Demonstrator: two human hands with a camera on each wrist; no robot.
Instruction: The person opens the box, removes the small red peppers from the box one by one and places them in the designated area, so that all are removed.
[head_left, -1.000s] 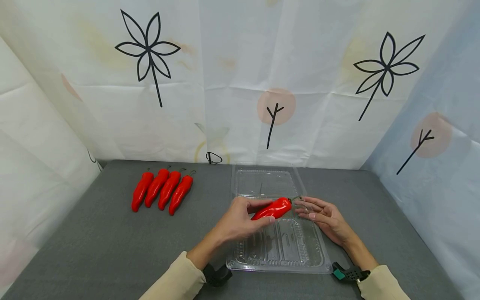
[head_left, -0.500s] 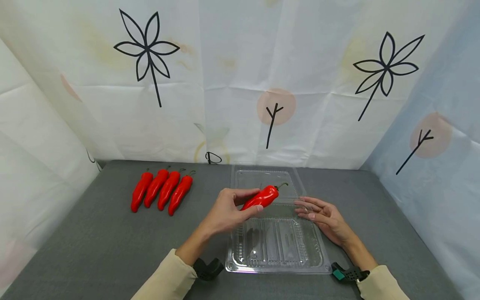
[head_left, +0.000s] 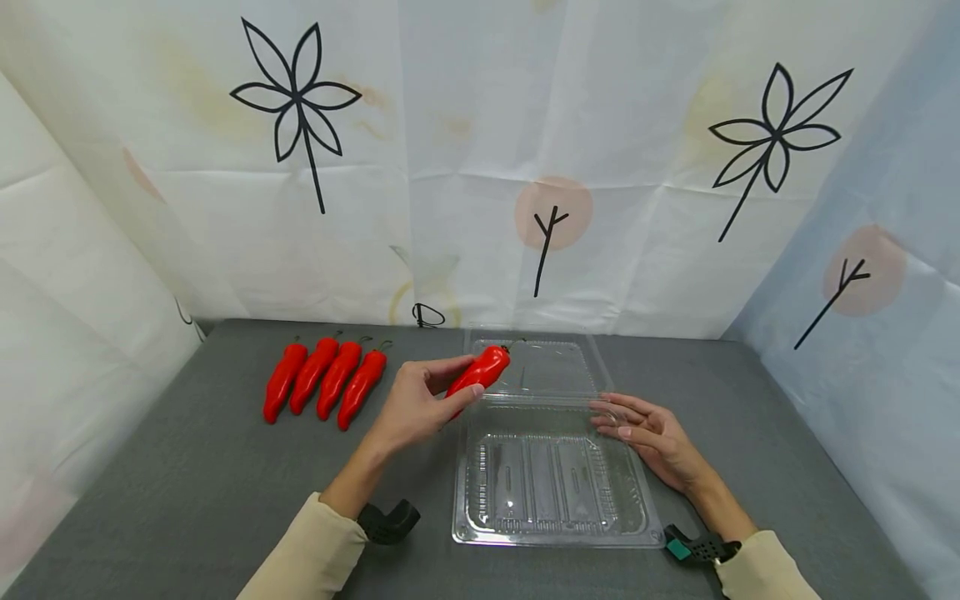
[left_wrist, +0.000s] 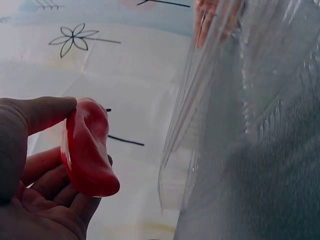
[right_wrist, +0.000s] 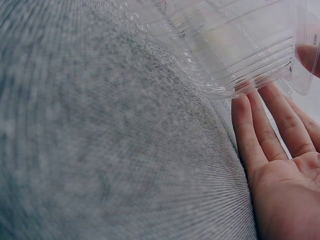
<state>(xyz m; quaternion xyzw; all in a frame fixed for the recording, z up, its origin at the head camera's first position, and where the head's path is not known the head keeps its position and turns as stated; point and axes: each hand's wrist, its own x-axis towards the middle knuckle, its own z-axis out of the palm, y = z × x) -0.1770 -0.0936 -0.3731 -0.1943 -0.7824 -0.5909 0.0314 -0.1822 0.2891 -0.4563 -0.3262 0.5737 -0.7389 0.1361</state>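
Note:
My left hand pinches a red chili pepper between thumb and fingers, above the left back part of a clear plastic clamshell box. In the left wrist view the red pepper shows its rounded tip, held clear of the box. My right hand rests at the box's right side, fingers nearly straight. The right wrist view shows the fingertips touching the box's ribbed wall. The box's lid lies folded back behind it.
Several more red peppers lie side by side on the grey tabletop at the back left. A patterned white cloth hangs behind the table and along both sides.
My left hand has carried the pepper leftward and away from me, from over the box's middle to its left back corner. The right hand and the box have stayed put.

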